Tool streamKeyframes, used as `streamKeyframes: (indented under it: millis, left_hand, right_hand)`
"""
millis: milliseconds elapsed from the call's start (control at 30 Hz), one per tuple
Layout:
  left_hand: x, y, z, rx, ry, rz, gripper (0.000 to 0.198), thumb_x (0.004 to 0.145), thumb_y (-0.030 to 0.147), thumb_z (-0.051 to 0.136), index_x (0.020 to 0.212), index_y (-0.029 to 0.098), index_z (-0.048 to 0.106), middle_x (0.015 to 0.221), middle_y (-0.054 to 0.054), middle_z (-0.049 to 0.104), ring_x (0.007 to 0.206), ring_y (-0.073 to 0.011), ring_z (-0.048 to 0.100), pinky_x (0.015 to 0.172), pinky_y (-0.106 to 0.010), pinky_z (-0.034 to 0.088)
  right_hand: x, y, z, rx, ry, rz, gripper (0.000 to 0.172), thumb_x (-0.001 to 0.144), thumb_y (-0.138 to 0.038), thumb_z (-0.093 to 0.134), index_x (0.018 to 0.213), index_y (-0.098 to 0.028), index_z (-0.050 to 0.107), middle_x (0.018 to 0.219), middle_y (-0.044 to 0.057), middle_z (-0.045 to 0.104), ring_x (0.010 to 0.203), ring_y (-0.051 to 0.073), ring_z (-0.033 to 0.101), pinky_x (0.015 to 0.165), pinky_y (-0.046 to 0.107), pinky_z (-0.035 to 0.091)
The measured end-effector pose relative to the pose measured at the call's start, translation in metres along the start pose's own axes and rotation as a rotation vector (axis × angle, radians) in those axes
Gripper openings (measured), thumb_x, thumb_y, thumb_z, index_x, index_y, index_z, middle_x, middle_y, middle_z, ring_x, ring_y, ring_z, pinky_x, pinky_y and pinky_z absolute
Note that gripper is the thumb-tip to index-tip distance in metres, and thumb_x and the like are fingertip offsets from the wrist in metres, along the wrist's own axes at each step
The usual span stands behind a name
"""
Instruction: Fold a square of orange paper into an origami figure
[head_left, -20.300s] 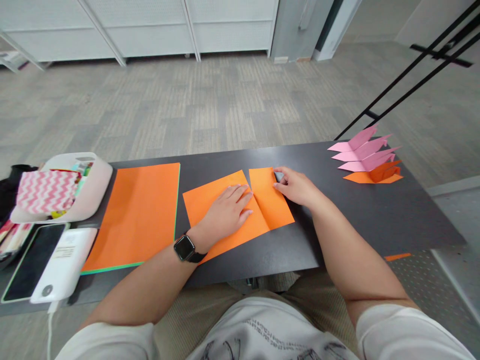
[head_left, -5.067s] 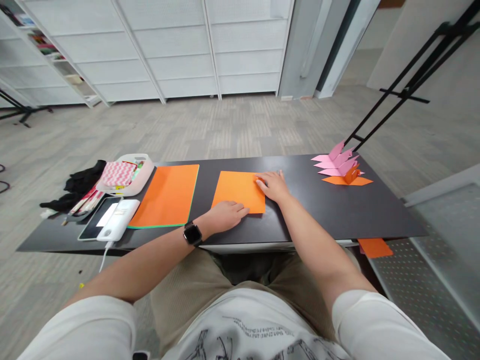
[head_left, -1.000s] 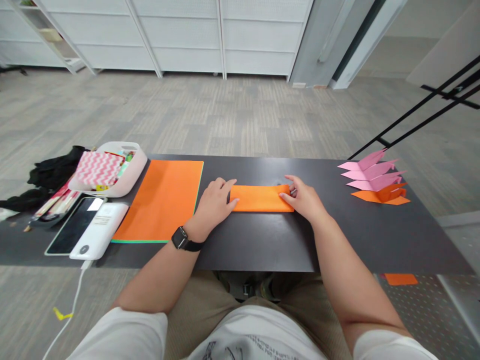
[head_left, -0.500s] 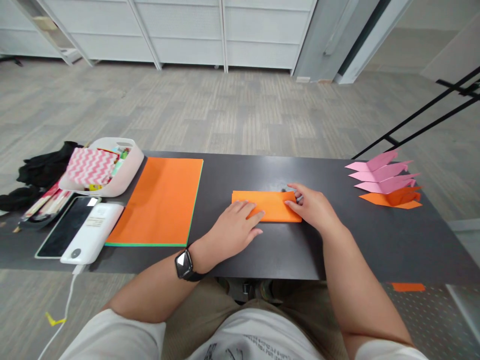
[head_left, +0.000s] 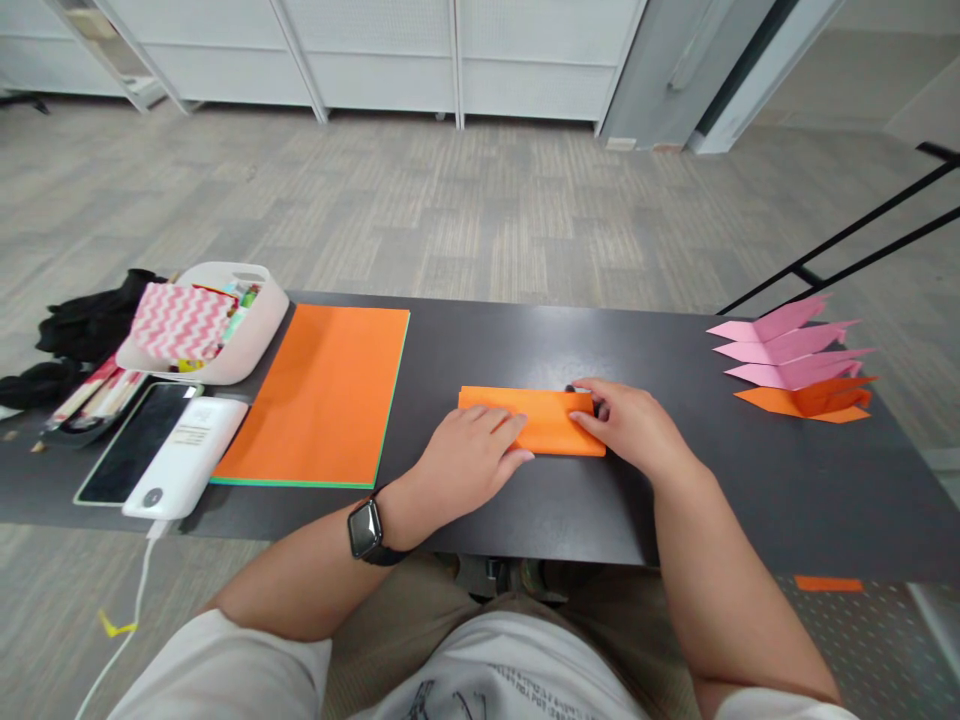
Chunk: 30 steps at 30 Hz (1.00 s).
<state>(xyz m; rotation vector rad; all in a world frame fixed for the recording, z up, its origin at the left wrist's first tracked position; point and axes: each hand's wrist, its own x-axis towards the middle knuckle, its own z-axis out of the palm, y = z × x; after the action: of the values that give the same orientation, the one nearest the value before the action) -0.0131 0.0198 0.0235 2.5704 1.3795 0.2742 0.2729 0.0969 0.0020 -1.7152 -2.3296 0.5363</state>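
Observation:
A folded sheet of orange paper (head_left: 556, 424) lies as a long flat strip on the dark table. Across its left part rests my left hand (head_left: 474, 447), fingers stretched out and pressing the paper down. My right hand (head_left: 626, 420) pinches the strip's right end, thumb on top and the other fingers behind the far corner. To the right stand several folded paper birds in a row: pink ones (head_left: 787, 345) and an orange one (head_left: 814, 402) nearest me. A stack of orange sheets (head_left: 319, 400) with a green edge lies left of my left hand.
At the far left are a white basket (head_left: 262, 335) with a pink zigzag pouch (head_left: 180, 320), a phone (head_left: 135, 445), a white power bank (head_left: 184, 460) with a cable, and black cloth (head_left: 97, 315). A black metal frame (head_left: 832, 255) stands beyond the table's right end.
The view has shifted slightly. My right fingers have drawn in a little at the paper's far right corner; my left hand stays on the strip.

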Motion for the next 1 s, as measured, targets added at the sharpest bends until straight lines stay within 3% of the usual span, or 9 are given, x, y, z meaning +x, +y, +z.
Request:
streamKeyframes:
  millis: [100,233,433,1000]
  left_hand:
    - [0.002,0.001,-0.002,0.008,-0.001,-0.035,0.034,0.114,0.036,0.050,0.137,0.018,0.069,0.131,-0.014,0.076,0.119,-0.0300,0.072,0.102,-0.047,0.057]
    - [0.003,0.002,-0.001,0.012,-0.021,-0.017,0.026,0.111,0.029,0.056,0.128,0.018,0.072,0.131,-0.013,0.076,0.120,-0.0298,0.071,0.104,-0.047,0.057]
    - [0.001,0.001,0.006,-0.013,0.025,-0.005,0.025,0.110,0.028,0.057,0.128,0.019,0.072,0.132,-0.013,0.075,0.125,-0.0296,0.068,0.110,-0.048,0.055]
    - [0.004,-0.003,0.011,-0.008,0.034,-0.002,0.029,0.112,0.030,0.055,0.131,0.018,0.072,0.136,-0.014,0.074,0.127,-0.0308,0.068,0.113,-0.051,0.050]
  right_hand:
    - [-0.001,-0.004,-0.001,0.022,-0.037,-0.016,0.039,0.094,-0.038,0.071,0.132,-0.029,0.078,0.091,0.004,0.081,0.074,0.024,0.072,0.074,0.038,0.054]
    - [-0.002,-0.003,-0.001,0.005,0.015,-0.046,0.038,0.094,-0.035,0.069,0.130,-0.028,0.078,0.102,0.007,0.081,0.083,0.026,0.073,0.079,0.040,0.056]
    - [-0.002,0.000,0.000,-0.030,0.055,-0.106,0.034,0.094,-0.035,0.069,0.127,-0.028,0.078,0.103,0.007,0.078,0.083,0.025,0.070,0.078,0.040,0.056]
    - [0.004,0.005,0.005,0.002,0.052,-0.066,0.032,0.093,-0.034,0.070,0.124,-0.029,0.078,0.102,0.006,0.079,0.084,0.026,0.071,0.084,0.043,0.057]
